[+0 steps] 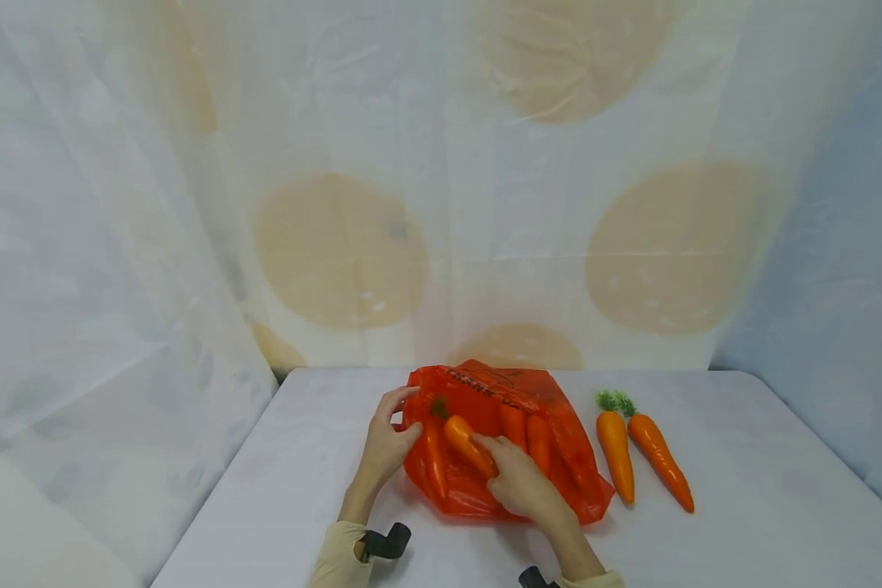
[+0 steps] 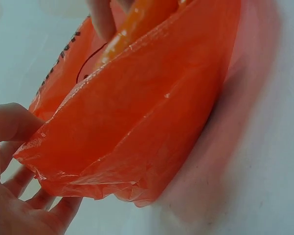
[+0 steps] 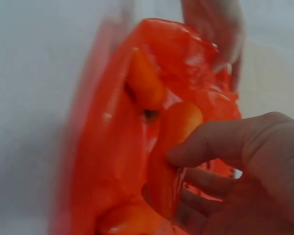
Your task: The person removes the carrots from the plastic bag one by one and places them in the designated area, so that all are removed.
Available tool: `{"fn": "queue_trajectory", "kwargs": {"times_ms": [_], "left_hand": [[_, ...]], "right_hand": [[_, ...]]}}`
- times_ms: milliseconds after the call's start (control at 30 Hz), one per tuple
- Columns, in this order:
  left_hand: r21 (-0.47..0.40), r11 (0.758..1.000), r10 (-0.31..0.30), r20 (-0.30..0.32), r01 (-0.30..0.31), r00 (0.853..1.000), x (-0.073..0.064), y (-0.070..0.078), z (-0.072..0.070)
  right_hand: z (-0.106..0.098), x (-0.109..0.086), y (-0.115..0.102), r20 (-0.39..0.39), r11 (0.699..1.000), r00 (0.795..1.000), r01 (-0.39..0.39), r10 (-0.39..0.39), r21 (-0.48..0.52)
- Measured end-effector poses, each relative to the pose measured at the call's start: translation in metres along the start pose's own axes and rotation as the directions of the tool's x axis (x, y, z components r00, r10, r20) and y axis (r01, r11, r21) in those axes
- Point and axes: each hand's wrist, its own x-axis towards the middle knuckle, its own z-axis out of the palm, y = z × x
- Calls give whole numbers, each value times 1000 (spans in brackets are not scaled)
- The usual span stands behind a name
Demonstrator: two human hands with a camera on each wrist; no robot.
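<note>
**Two hands at one soft container: one steadies the rim, one holds a carrot**

My left hand (image 1: 386,443) stands at the left side of the red bag (image 1: 478,504), its thumb and fingers pinching the thin film at the edge. I judge this grip to serve as a prop: film so limp would probably sag across its own mouth if nothing held it.

My right hand (image 1: 518,480) reaches in from the near side and holds a carrot (image 1: 467,451), narrowed around it. The right wrist view shows the thumb (image 3: 195,147) laid along one flank and the fingers curled behind the other, an arrangement that likely keeps a smooth, glossy body from rolling.

The held carrot lies within the mouth of the bag, its thick end pointing up and to the left. Just beside it, also in the bag, is a slimmer-looking carrot (image 1: 435,461); a green tuft (image 1: 438,407) shows above the pair, though I cannot tell to which it belongs. Farther right, under the lettered upper panel (image 1: 496,388), show a third carrot (image 1: 513,426) and a fourth carrot (image 1: 539,443), side by side.

Outside the bag, on the white table (image 1: 265,506), an upright-lying carrot (image 1: 616,457) and a slanted carrot (image 1: 661,462) rest near its right edge. Their leafy tops meet and their tips spread apart; set there, they seem well placed to stay out of my forearms' way.
</note>
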Motion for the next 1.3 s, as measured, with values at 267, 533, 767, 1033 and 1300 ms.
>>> {"fn": "queue_trajectory", "kwargs": {"times_ms": [267, 533, 767, 1033, 1300], "left_hand": [[-2, 1000, 13, -5, -13, 1000, -1, 2, -2], [-12, 1000, 22, -13, -22, 1000, 0, -4, -2], [-19, 999, 27, -17, -27, 999, 0, -3, -3], [-27, 999, 30, -25, -31, 999, 0, -3, -4], [-34, 999, 14, -17, -15, 1000, 0, -3, -5]], "right_hand": [[-37, -18, -4, -26, 998, 999, 45, -43, 51], [-70, -38, -6, -60, 991, 994, 93, -87, 93], [-86, -48, -13, -81, 988, 993, 96, -87, 117], [-107, -58, -10, -98, 980, 991, 106, -91, 168], [-127, -63, 13, -271, 983, 959, 121, -80, 136]]}}
